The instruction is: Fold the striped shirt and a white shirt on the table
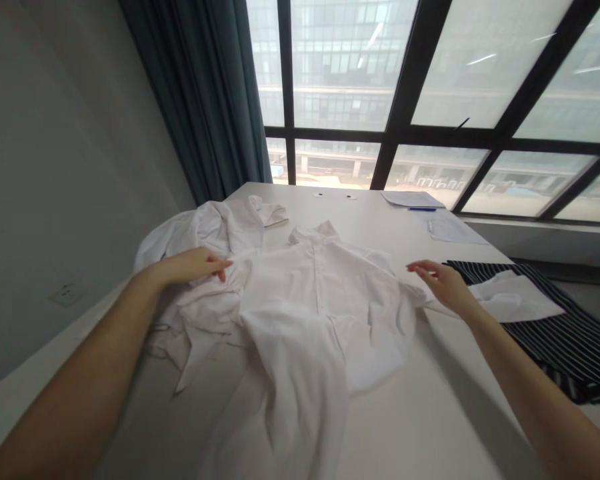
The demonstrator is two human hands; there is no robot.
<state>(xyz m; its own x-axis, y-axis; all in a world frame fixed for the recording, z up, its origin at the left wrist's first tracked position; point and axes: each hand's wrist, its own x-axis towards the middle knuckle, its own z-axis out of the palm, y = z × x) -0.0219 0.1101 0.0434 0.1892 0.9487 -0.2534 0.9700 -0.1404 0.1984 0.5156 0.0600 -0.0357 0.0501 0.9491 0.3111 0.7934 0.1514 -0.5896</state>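
A white shirt [290, 287] with a stand collar lies spread on the white table, front side up, the collar pointing away from me. One of its sleeves [305, 380] runs down across the front toward me. At the shirt's left shoulder area, my left hand [203, 263] is closed, its fingertips pinched at the cloth. My right hand [443, 283] hovers beside the shirt's right edge, over the other sleeve end, with fingers loosely stretched and nothing visible between them. Whether it touches the cloth I cannot tell.
More crumpled white cloth [220, 227] lies at the left, with loose ties near me. Black striped fabric [570, 333] under a white piece [515, 297] is at the right. Papers [413, 199] and a blue pen [423, 209] lie at the far table edge by the window.
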